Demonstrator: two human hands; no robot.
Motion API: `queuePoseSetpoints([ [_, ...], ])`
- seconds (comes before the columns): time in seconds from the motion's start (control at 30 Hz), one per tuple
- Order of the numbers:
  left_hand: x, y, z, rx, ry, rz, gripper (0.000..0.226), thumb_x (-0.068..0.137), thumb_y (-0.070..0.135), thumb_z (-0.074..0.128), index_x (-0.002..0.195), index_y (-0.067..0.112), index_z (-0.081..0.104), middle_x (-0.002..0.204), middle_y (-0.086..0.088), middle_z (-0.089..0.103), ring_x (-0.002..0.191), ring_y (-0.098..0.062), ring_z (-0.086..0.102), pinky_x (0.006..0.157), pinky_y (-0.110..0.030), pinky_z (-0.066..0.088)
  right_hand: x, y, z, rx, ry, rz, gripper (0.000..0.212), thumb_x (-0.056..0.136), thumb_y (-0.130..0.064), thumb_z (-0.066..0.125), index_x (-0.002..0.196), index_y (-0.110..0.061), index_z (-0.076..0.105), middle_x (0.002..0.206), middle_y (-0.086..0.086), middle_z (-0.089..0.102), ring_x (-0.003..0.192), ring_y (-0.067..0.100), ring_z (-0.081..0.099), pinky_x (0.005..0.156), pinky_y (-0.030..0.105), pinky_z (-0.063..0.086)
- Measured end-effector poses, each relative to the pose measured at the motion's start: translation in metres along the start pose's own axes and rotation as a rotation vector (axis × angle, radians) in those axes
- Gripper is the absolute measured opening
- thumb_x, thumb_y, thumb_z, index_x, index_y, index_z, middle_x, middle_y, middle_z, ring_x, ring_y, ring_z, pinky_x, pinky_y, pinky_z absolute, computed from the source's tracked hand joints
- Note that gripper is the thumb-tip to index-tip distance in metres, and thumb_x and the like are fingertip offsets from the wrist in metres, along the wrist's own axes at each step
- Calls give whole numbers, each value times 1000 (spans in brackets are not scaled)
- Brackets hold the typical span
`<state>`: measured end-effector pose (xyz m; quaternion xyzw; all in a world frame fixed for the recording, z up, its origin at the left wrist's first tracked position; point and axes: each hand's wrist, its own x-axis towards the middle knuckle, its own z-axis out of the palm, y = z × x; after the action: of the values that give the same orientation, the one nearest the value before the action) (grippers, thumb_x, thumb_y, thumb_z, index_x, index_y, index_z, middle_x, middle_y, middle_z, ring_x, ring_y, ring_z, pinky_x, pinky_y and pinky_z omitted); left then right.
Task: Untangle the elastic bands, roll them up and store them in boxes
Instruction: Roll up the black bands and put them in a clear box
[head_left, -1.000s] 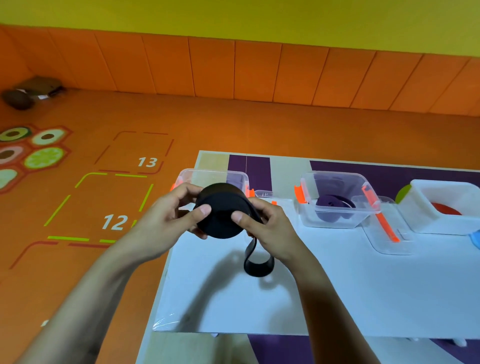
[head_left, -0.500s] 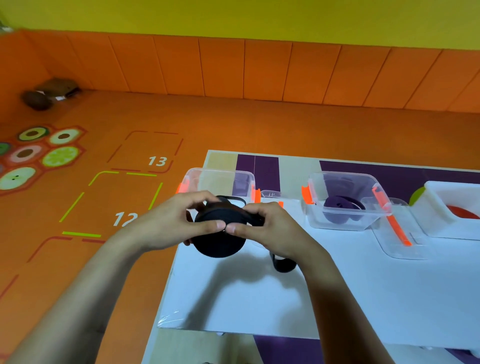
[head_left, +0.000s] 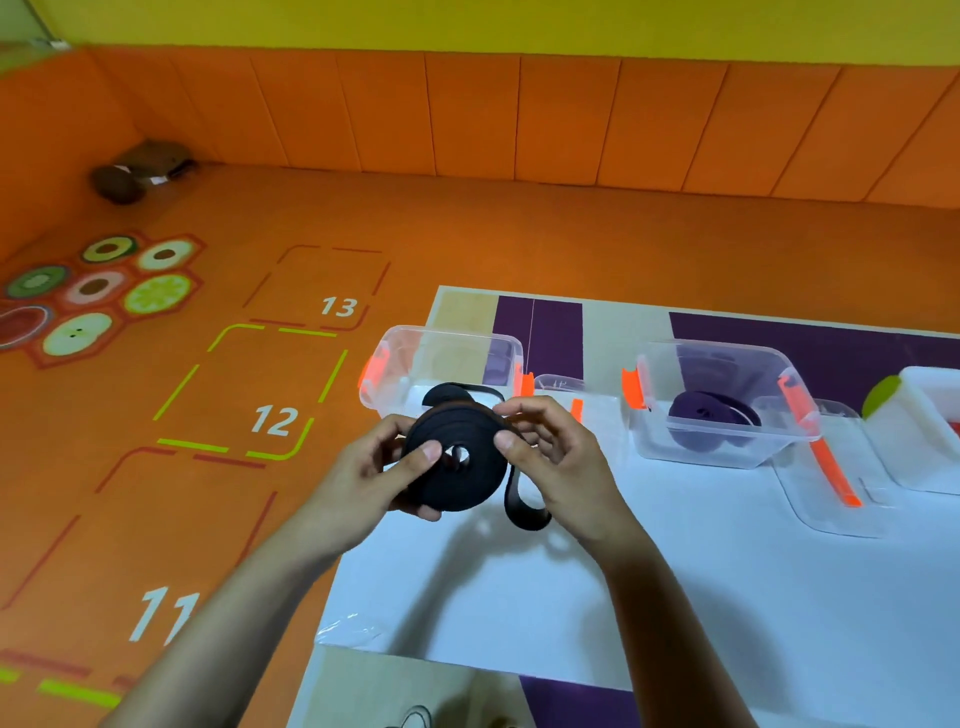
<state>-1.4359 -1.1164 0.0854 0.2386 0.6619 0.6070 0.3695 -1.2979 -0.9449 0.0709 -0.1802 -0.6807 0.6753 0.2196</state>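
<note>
Black roll (head_left: 457, 462) of elastic band is held up between both hands, above the front-left part of the white surface (head_left: 675, 571). Its flat face is turned to the camera, w/ the centre hole visible. The left hand (head_left: 374, 478) grips it from the left: thumb pressed on the face just beside the hole, fingers curled behind. The right hand (head_left: 556, 462) grips the right edge, thumb on the rim and fingers bent over the top.

The roll looks not finished yet: a loose tail (head_left: 524, 512) hangs in a loop from its lower right side, just under the right hand. So the rest of the band lies on the right, i.e. the right hand is nearer to feed it in while the left probably turns the roll.

The empty box (head_left: 447, 332) stands directly behind the roll, lid off, so the way in is forward and down. Further right, a second box (head_left: 779, 447) already holds a purple roll (head_left: 711, 415).
</note>
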Motion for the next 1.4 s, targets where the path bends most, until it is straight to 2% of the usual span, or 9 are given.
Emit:
queuePoseSetpoints([
  [0.23, 13, -27, -10, -140, 175, -122, 33, 93, 21, 65, 117, -1, 57, 97, -15, 68, 73, -36, 73, 67, -39, 65, 13, 40, 46, -105, 157, 56, 30, 104, -25, 56, 129, -37, 68, 123, -9, 63, 118, -1, 58, 99, 20, 47],
  [0.43, 45, -41, -32, -172, 309, -182, 31, 100, 14, 61, 124, 9, 42, 98, -23, 65, 58, -33, 72, 60, -36, 64, 39, 64, 88, -220, 259, 133, 27, 100, -22, 59, 121, -39, 57, 116, -26, 67, 118, -1, 61, 104, 36, 49],
  [0.7, 98, -61, -59, 7, 237, -168, 19, 103, 18, 58, 113, 27, 44, 116, -12, 61, 69, -41, 75, 73, -49, 64, 83, 87, 111, -277, 348, 236, 40, 88, -28, 62, 127, -25, 55, 123, -10, 68, 120, 6, 62, 104, 39, 50],
  [0.8, 122, -57, -66, 106, 186, -212, 24, 104, 15, 54, 126, 20, 45, 116, -8, 60, 71, -38, 75, 77, -53, 63, 103, 93, 106, -289, 341, 313, 35, 91, -14, 64, 125, -18, 57, 119, -5, 70, 114, 11, 65, 95, 33, 53],
  [0.93, 162, -60, -75, 269, 148, -237, 38, 101, 15, 55, 138, 14, 50, 124, -15, 53, 87, -31, 72, 67, -40, 64, 141, 92, 97, -341, 350, 369, 36, 85, -20, 62, 120, -17, 59, 115, -3, 71, 108, 14, 66, 94, 38, 54],
  [1.13, 233, -86, -84, 420, 211, -335, 52, 72, 41, 50, 118, 26, 67, 121, -15, 53, 117, -35, 57, 74, -42, 64, 208, 113, 72, -387, 185, 445, 36, 90, -16, 70, 123, -12, 56, 105, -5, 67, 97, 17, 66, 84, 25, 55],
  [1.2, 257, -98, -84, 434, 188, -392, 44, 71, 42, 48, 110, 31, 66, 120, -15, 55, 109, -34, 64, 81, -48, 62, 227, 129, 61, -414, 158, 471, 36, 90, -17, 71, 122, -12, 56, 108, 1, 70, 101, 22, 68, 87, 30, 56],
  [1.3, 277, -84, -72, 379, 153, -474, 47, 89, 24, 55, 134, 14, 48, 118, -16, 60, 88, -30, 69, 85, -55, 60, 252, 162, 46, -464, 127, 504, 34, 90, -22, 71, 118, -12, 56, 109, 5, 71, 100, 25, 68, 89, 41, 57],
  [1.4, 301, -102, -70, 376, 146, -537, 40, 97, 9, 53, 135, 10, 42, 114, -16, 63, 85, -26, 64, 93, -54, 56, 269, 186, 35, -495, 51, 591, 31, 91, -22, 70, 116, -12, 55, 101, 1, 67, 93, 21, 65, 77, 28, 51],
])
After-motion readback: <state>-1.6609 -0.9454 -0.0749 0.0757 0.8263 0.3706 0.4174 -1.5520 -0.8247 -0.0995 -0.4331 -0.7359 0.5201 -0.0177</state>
